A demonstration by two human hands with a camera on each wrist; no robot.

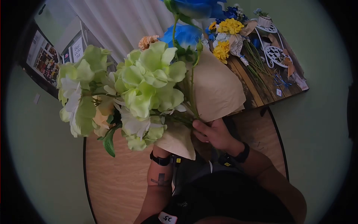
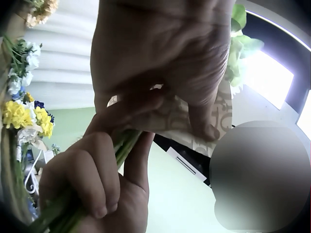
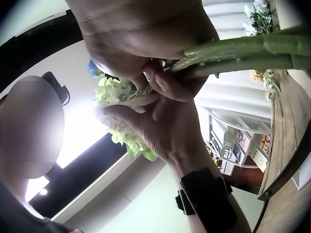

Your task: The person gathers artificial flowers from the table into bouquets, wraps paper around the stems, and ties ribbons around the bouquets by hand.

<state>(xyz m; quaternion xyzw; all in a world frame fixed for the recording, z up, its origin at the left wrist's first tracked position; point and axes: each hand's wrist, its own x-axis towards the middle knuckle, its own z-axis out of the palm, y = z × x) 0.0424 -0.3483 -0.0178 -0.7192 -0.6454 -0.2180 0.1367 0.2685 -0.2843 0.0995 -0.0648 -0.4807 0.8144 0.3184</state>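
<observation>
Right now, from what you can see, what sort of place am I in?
Probably a flower workroom or craft space: a bouquet with brown paper, and more flowers lying on a wooden table.

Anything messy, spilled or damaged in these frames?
On the wooden table, a loose blue tangle lies near the edge, looking like stray scraps. Nothing appears spilled, and the held green flowers show no obvious damage.

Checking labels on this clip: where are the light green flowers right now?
In the head view, the light green flowers are left of centre, beside the brown paper and up and left of the right hand.
</observation>
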